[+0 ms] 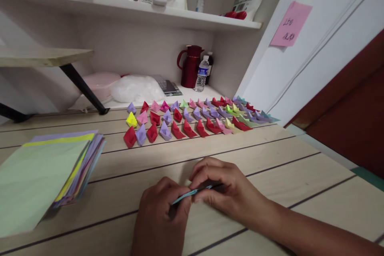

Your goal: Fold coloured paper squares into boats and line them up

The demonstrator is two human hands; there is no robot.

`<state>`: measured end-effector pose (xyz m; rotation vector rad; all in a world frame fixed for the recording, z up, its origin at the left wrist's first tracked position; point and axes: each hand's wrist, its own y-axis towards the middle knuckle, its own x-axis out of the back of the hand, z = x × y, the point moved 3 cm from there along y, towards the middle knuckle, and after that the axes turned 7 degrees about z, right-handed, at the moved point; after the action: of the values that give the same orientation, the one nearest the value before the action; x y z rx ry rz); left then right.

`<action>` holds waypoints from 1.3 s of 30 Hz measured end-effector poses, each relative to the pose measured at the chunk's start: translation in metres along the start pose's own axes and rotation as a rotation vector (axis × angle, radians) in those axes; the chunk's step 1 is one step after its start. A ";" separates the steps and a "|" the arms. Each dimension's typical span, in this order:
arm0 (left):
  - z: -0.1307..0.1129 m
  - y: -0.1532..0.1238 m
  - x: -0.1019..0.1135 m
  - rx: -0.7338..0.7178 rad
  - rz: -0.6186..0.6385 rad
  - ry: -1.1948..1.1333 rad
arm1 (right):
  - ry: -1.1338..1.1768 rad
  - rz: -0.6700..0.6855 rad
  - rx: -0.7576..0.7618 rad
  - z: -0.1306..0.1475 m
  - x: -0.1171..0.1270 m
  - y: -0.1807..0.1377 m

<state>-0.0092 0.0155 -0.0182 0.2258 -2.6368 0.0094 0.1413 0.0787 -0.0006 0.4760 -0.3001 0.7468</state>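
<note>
My left hand [159, 216] and my right hand [223, 190] meet low in the middle of the wooden table [270, 156]. Both pinch a thin folded piece of light blue paper [187, 196] that lies flat on the table between the fingertips. Most of the paper is hidden under my fingers. A thick stack of coloured paper sheets [45, 172], light green on top, lies to the left of my hands. Beyond my hands stand several rows of small folded paper boats [192, 118] in red, purple, pink, yellow and green.
At the back stand a dark red jug [190, 66], a water bottle [202, 74] and a white plastic bag [136, 88]. A shelf [135, 10] with bottles and packets runs overhead. A white wall panel with a pink note [290, 24] rises on the right.
</note>
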 end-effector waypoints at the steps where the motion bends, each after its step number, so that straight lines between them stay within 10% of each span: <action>1: 0.000 0.000 -0.001 -0.006 0.007 0.017 | -0.009 0.007 0.002 0.001 0.000 -0.001; 17: -0.002 -0.002 -0.003 0.036 0.142 -0.226 | 0.185 0.062 -0.353 -0.006 0.003 -0.005; 39: -0.001 0.000 -0.004 0.132 0.131 -0.201 | -0.042 0.008 -0.071 0.005 0.004 -0.001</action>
<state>-0.0049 0.0167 -0.0190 0.1022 -2.8503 0.2162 0.1442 0.0781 0.0050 0.4245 -0.3668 0.7320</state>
